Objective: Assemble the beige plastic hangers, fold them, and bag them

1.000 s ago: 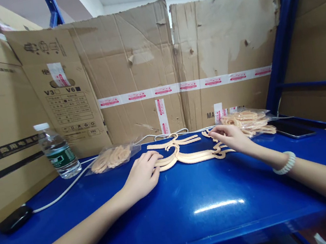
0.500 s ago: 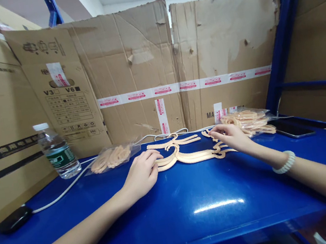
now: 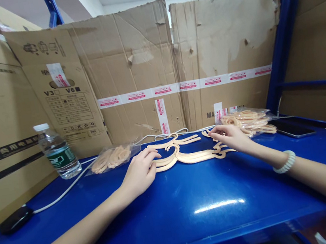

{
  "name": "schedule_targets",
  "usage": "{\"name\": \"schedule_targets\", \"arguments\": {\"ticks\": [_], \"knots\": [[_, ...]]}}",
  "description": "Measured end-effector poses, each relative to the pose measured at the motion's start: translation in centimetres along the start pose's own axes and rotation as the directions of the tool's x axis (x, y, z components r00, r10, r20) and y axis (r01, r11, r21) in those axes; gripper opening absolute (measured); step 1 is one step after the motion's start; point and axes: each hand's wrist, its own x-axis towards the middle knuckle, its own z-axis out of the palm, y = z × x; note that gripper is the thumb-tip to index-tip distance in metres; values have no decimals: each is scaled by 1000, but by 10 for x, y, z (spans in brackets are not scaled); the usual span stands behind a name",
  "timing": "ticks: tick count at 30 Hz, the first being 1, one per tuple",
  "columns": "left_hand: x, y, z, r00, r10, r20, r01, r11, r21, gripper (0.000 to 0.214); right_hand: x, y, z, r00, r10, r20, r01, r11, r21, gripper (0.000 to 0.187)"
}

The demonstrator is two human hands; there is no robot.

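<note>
Beige hangers (image 3: 196,156) with curved hooks lie stacked flat on the blue shelf (image 3: 177,207) in front of me. Behind them lies another beige hanger (image 3: 187,139). My left hand (image 3: 138,172) is at the left end of the front stack, its fingers loosely bent and apart; the contact is partly hidden. To the right, my right hand (image 3: 231,136) has thumb and fingers closed over a separate group of beige hangers (image 3: 220,150), whose hooks and thin ends stick out below the hand. The fingers hide part of these.
Clear bags of beige hangers stand left (image 3: 114,157) and right (image 3: 245,120). A water bottle (image 3: 58,154), a black device (image 3: 16,219) with a white cable (image 3: 65,192) and a phone (image 3: 295,128) lie around. Cardboard (image 3: 129,69) walls the back.
My left hand has slid slightly left along the front hangers. My right hand has barely moved.
</note>
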Motion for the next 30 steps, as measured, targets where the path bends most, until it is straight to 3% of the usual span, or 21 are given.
{"name": "schedule_targets", "arguments": {"ticks": [10,15,18,23,27,30], "knots": [[3,-11,-3,1000,-13,4,13,1000,-14,31,2,6,0,999,-38,21,39,997,-72,32],[14,-21,-12,1000,0,26,-1,999,51,34,14,17,1,985,-153,82,169,951,-260,23],[29,-26,-13,994,-2,107,-12,991,130,37,26,16,4,970,-178,166,230,894,-384,20],[62,-36,2,947,-57,315,-25,968,252,37,50,2,20,923,-103,371,307,777,-549,26],[83,-49,20,930,-63,362,-41,962,270,34,66,1,40,895,-91,436,339,775,-534,28],[90,-57,32,934,-45,356,-51,965,255,25,70,3,48,889,-78,451,340,771,-538,18]]}}
